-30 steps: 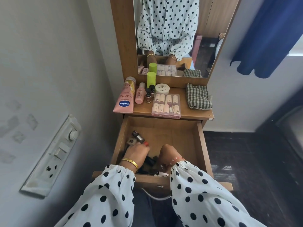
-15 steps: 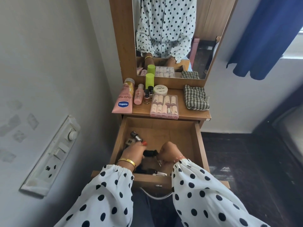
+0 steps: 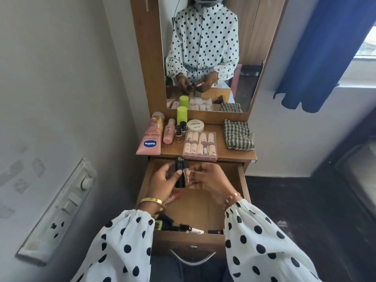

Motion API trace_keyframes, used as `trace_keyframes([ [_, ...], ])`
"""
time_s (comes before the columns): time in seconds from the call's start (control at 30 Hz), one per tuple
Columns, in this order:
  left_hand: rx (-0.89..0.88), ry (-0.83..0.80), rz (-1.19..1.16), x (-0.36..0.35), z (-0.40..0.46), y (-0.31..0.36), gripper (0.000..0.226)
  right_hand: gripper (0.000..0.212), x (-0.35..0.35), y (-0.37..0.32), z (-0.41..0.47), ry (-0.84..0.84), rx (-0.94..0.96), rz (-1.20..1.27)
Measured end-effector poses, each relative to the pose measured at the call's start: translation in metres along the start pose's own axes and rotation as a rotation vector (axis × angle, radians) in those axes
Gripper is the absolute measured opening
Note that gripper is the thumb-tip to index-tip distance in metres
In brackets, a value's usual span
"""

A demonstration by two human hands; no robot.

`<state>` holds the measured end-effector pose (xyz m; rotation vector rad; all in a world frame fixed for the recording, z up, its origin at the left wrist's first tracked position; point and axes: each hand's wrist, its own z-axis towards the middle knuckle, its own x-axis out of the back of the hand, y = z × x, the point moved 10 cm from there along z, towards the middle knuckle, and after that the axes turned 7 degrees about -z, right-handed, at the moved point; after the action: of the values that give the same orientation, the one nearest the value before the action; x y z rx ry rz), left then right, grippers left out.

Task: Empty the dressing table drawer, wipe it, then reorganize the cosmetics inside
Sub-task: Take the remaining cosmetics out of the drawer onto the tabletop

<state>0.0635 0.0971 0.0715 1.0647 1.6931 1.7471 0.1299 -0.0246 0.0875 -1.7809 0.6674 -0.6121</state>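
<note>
Fingers [image 3: 173, 177] of L hand [image 3: 162, 183] curled round a black tube [image 3: 180, 174], thumb on its front, tube upright-ish, held above the open drawer [image 3: 241, 180]. R hand [image 3: 211, 181] fingers bent, narrow, pinching a small clear/gold item [image 3: 187, 176] just beside the black tube; what it is, can't tell. Both hands over the drawer's back half, not touching its floor.

Drawer: wood, pulled out, metal handle at front. Bare wood floor shows in the middle; leftover cosmetics [image 3: 183, 227] bunched at the drawer's front edge, dark tubes + a white piece, partly hidden by sleeves. A red-tipped item [image 3: 176, 196] lies under L wrist inside drawer.

On the tabletop just behind the drawer: pink Vaseline tube [image 3: 149, 142] at far L, small pink bottle [image 3: 168, 134] beside it, nail polish bottles [image 3: 180, 132], green cylinder [image 3: 182, 115], white round jar [image 3: 195, 125], clear lipstick box [image 3: 200, 146] nearest the drawer's back edge, checked cloth [image 3: 238, 137] at R.
</note>
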Motion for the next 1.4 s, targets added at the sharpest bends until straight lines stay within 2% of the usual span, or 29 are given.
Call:
trace_keyframes([
  [0.1, 0.010, -0.003, -0.034, -0.006, 0.016, 0.022, 0.038, 0.014, 0.017, -0.028, 0.008, 0.049, 0.051, -0.006],
  [0.23, -0.024, 0.001, -0.034, -0.023, 0.045, 0.049, 0.031, 0.009, 0.052, -0.047, 0.030, 0.186, 0.046, -0.057],
  [0.37, -0.081, 0.040, 0.182, -0.046, 0.073, 0.070, 0.032, 0.015, 0.097, -0.057, 0.056, 0.380, 0.039, -0.273],
  [0.47, -0.035, 0.000, 0.217, -0.065, 0.093, 0.073, 0.031, 0.012, 0.130, -0.068, 0.070, 0.538, 0.034, -0.507],
  [0.53, -0.022, -0.016, 0.260, -0.074, 0.105, 0.076, 0.031, 0.010, 0.143, -0.074, 0.078, 0.582, 0.044, -0.554],
  [0.57, -0.022, -0.025, 0.289, -0.078, 0.111, 0.079, 0.031, 0.017, 0.149, -0.076, 0.082, 0.598, 0.043, -0.574],
  [0.63, -0.026, -0.040, 0.347, -0.087, 0.123, 0.084, 0.031, 0.024, 0.156, -0.079, 0.092, 0.605, 0.013, -0.655],
  [0.7, -0.036, -0.050, 0.385, -0.093, 0.132, 0.089, 0.030, 0.012, 0.157, -0.080, 0.101, 0.591, 0.003, -0.739],
  [0.83, -0.074, -0.039, 0.435, -0.104, 0.148, 0.099, 0.032, 0.022, 0.153, -0.082, 0.119, 0.585, 0.050, -0.824],
  [1.0, -0.012, -0.064, 0.522, -0.115, 0.160, 0.093, 0.038, 0.023, 0.151, -0.080, 0.133, 0.585, 0.069, -0.891],
  [1.2, 0.015, -0.023, 0.483, -0.117, 0.165, 0.091, 0.030, 0.023, 0.155, -0.074, 0.141, 0.578, 0.046, -0.916],
  [1.4, 0.076, -0.060, 0.384, -0.122, 0.165, 0.087, 0.028, 0.022, 0.158, -0.075, 0.143, 0.563, 0.032, -0.909],
])
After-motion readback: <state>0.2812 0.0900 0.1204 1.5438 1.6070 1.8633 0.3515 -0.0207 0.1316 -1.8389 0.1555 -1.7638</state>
